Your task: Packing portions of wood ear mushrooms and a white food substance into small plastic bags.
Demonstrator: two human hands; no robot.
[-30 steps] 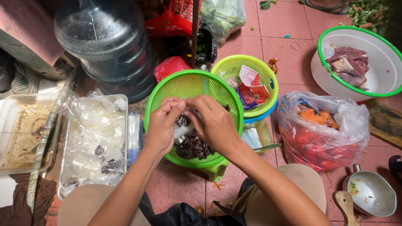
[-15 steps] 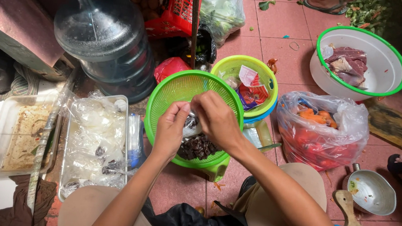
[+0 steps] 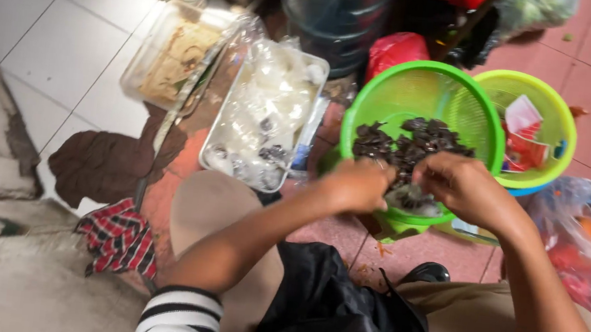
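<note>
My left hand point(image 3: 355, 187) and my right hand point(image 3: 458, 187) meet at the near rim of the green colander point(image 3: 390, 99), right of the frame's centre; between them I hold a small dark, wet piece point(image 3: 408, 197), pulled from the heap of dark pieces point(image 3: 408, 141) that fills the colander's bottom; the left hand's fingers are curled shut around one end of it, the right hand's fingers point(image 3: 432, 179) are pressed together and pinching the other end; to work it well, I judge, I should keep it low over the colander so scraps fall back in, grip firmly because it looks slippery, and pull in short, steady tugs rather than one hard yank; the clear tray point(image 3: 264, 111) of filmy white stuff lies just left of the colander on the tiled floor point(image 3: 45, 37); a yellow-green bowl point(image 3: 546, 112) with red and white wrappers sits touching the colander at the upper right.
</note>
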